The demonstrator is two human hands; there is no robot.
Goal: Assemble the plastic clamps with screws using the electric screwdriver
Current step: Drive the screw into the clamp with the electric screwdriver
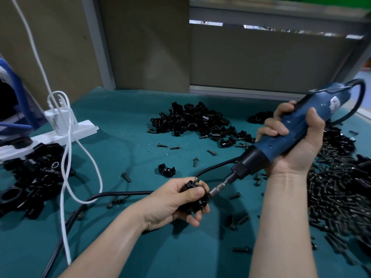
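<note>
My left hand (176,203) grips a black plastic clamp (197,204) above the green table, with a screw (196,179) sticking up from the clamp's top. My right hand (295,141) holds the blue electric screwdriver (301,127) tilted down to the left. Its metal bit (217,188) touches the clamp's right side beside my left thumb. A heap of loose black clamp halves (192,119) lies at the table's middle back. A large pile of black screws (337,189) covers the right side.
Assembled black clamps (30,177) are heaped at the left. A white power strip (60,135) with a white cable (68,177) lies at the back left. The screwdriver's black cord (120,194) crosses the green mat (124,157). Stray screws (174,147) and a single clamp half (166,170) lie mid-table.
</note>
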